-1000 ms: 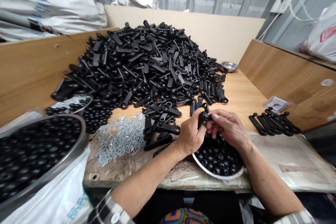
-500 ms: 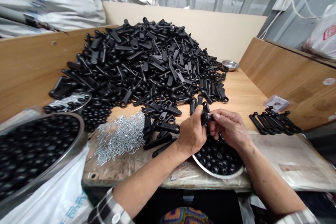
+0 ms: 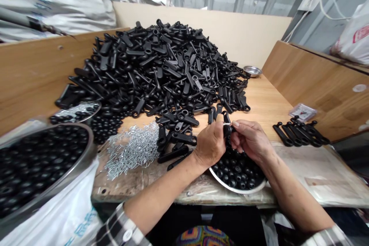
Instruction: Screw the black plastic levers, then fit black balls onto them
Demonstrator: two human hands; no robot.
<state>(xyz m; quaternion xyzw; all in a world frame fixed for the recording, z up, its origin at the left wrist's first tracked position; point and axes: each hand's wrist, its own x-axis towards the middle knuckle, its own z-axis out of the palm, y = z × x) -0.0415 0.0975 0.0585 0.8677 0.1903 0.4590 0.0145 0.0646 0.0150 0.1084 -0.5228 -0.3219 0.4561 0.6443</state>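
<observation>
Both hands meet above a metal bowl (image 3: 227, 188) of black ball knobs (image 3: 242, 175). My left hand (image 3: 211, 142) is closed around a black plastic part (image 3: 227, 130) with a rounded end; most of it hides in the palm. A thin silver pin (image 3: 227, 123) shows between my left thumb and the right fingertips. My right hand (image 3: 250, 138) pinches at the pin's right end, close against the black part. Left of my hands lie loose black crank handles (image 3: 184, 138) and a heap of silver pins (image 3: 132, 150).
A big pile of black crank handles (image 3: 173, 61) fills the table's back. At left stands a large basin (image 3: 90, 142) of ball knobs. Crank handles with knobs (image 3: 300, 134) lie in a row at right, beside a small clock (image 3: 304, 112). A small metal dish (image 3: 252, 70) sits behind.
The silver pin now shows between my hands, where only black parts showed before. The black part has turned slightly in my fingers. Both hands stay over the bowl.
</observation>
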